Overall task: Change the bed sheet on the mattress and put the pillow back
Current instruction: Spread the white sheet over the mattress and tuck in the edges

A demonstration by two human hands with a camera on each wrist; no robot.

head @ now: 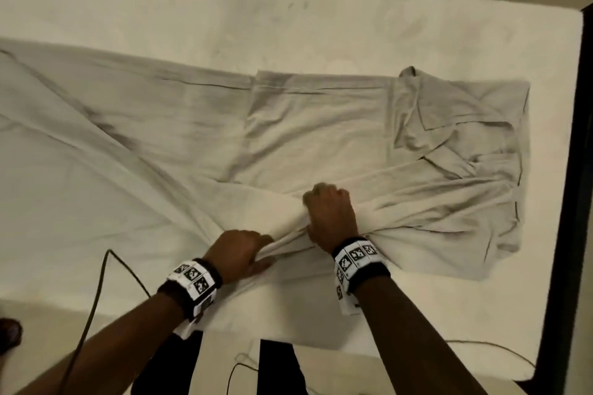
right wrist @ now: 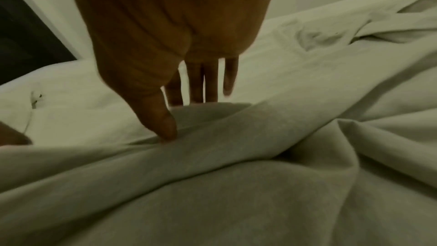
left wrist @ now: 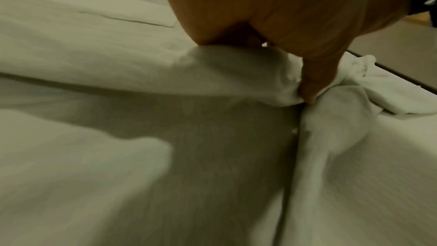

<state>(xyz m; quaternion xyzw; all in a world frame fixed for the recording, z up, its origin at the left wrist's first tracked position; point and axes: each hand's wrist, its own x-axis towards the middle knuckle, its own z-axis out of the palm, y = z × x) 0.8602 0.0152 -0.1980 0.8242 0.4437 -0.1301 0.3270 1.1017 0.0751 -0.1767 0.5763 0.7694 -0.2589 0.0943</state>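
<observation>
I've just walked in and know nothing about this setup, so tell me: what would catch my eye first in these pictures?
First, the two bare hands at the near edge of the bed: the left hand and right hand both grip a bunched fold of the pale, crumpled cotton bed sheet. That sheet lies only half spread, still folded at the right, over the bare cream mattress. Black-and-white patterned wristbands stand out on both wrists.

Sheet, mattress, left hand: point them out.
sheet (head: 314,125), head view, flat folded middle.
mattress (head: 224,9), head view, bare far surface.
left hand (head: 239,250), head view, back of the hand.
</observation>
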